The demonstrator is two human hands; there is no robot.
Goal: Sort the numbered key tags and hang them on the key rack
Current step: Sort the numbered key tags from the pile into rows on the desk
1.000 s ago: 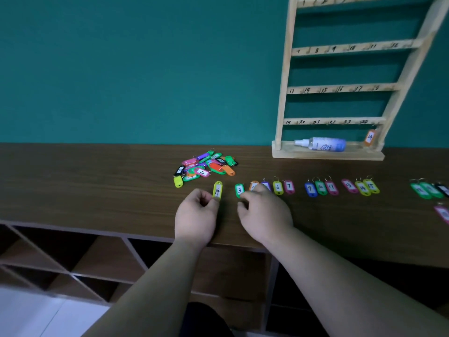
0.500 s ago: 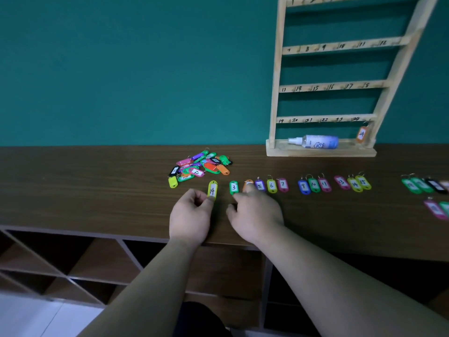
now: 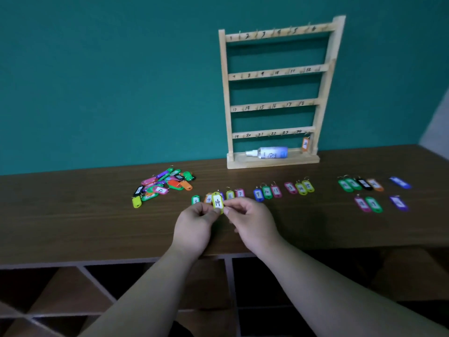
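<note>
A yellow key tag marked 14 [image 3: 217,202] stands upright above the table, pinched at its lower end by my left hand [image 3: 194,227]. The fingertips of my right hand [image 3: 250,222] pinch its right edge. Behind it lies a row of sorted tags [image 3: 267,192] on the dark wooden table [image 3: 73,215], starting with a green tag 3 [image 3: 195,199]. A heap of unsorted tags [image 3: 165,184] lies to the left. The wooden key rack [image 3: 277,74] leans against the green wall, with one orange tag [image 3: 305,144] hanging on its bottom rail at the right.
A small spray bottle [image 3: 267,152] lies on the rack's base. More tags [image 3: 359,184] lie in groups at the right of the table, with two purple ones [image 3: 399,183] furthest out. Open shelf compartments [image 3: 121,288] run under the table's front edge.
My left hand has lifted tag 14 off the table and carried it right, over the row. My right hand left the row and now pinches the tag. The view tilted up, showing the whole rack.
</note>
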